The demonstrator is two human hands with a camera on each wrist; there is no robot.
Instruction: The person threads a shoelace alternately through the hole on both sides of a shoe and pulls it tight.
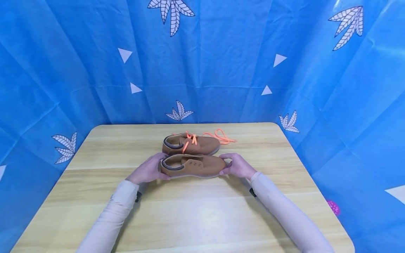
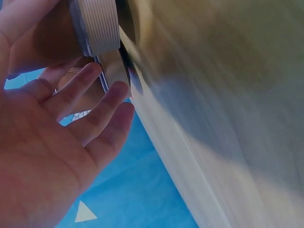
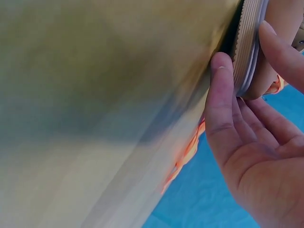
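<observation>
At seven o'clock in the head view is a plain, off-white left sleeve (image 1: 107,218), wrinkled near its cuff; at five o'clock, a matching right sleeve (image 1: 291,214), faintly lilac. Both are long and fairly close-fitting. A small black piece (image 1: 138,196) shows at the left cuff's four o'clock, another (image 1: 252,192) at the right cuff's seven.
</observation>
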